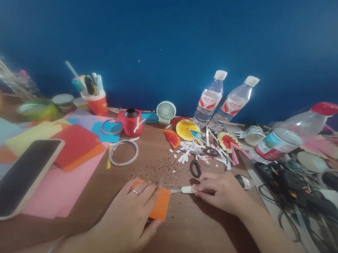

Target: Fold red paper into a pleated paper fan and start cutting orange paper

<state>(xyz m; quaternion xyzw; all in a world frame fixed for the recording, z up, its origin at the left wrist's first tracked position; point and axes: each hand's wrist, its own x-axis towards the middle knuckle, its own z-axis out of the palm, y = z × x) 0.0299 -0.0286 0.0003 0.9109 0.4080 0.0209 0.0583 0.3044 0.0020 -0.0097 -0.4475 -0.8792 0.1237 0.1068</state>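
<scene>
My left hand (134,206), with a ring on one finger, holds a small folded-looking piece of orange paper (162,204) against the tabletop. Its fingers lie over the top and the thumb is at the near edge. In the fingers of my right hand (221,190) is a white-handled craft knife (188,189); its thin blade points left and reaches the paper's right edge. Just beyond that hand lies a pair of black-handled scissors (195,168). White paper scraps (186,150) and dark crumbs (167,165) are scattered behind the paper.
Coloured paper sheets (77,140) and a phone (16,181) lie left. Farther back are a cup of pens (96,103), a red jar (132,124), a small fan (166,111), folded paper fans (187,129) and two water bottles (209,100). A red-capped bottle (281,142) and tangled cables (296,191) are right.
</scene>
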